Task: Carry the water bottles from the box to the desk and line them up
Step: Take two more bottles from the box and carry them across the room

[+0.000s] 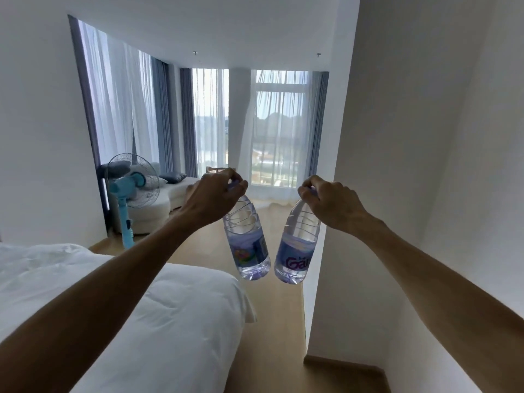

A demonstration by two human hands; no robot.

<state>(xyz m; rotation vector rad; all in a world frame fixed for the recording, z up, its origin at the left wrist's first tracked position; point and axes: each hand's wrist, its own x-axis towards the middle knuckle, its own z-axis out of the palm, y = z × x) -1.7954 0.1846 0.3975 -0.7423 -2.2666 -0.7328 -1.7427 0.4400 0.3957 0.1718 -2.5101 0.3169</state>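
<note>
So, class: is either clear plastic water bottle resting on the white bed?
No: each hand holds its bottle by the cap, in mid-air.

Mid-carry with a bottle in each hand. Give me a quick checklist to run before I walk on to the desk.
1. Left hand grips the left bottle at its cap: ok.
2. Right hand grips the right bottle at its cap: ok.
3. Bottles apart, not knocking: ok, narrow gap.
4. Floor between bed and wall free of obstacles: ok.
5. Desk in sight: not ok, not in view.
6. Caps screwed tight: cannot tell, hands cover them.
</note>
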